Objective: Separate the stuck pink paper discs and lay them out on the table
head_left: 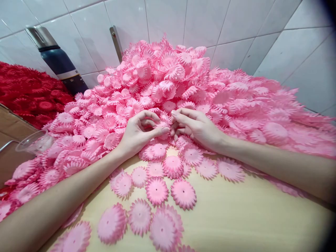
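Between thumb and fingers, my left hand (pixel 143 131) grips a pink fabric flower petal disc (pixel 163 125) with a fringed edge; whether it is one layer or more I cannot tell. Close beside it, my right hand (pixel 193 124) has its thumb and forefinger pinched together near the disc's right edge. What sits in that pinch is too small to make out. Both hands are at the front of a large heap of pink petal discs (pixel 168 77). Nearer to me, loose discs lie flat on the table, among them a darker-edged one (pixel 183 193) with a small centre hole.
A dark blue bottle (pixel 59 61) with a steel cap leans at the back left, beside a heap of red petal discs (pixel 28 92). A clear plastic cup (pixel 34 141) and a cardboard box (pixel 13 129) are at the left. White wall tiles (pixel 210 21) rise behind the pale wooden table (pixel 236 217).
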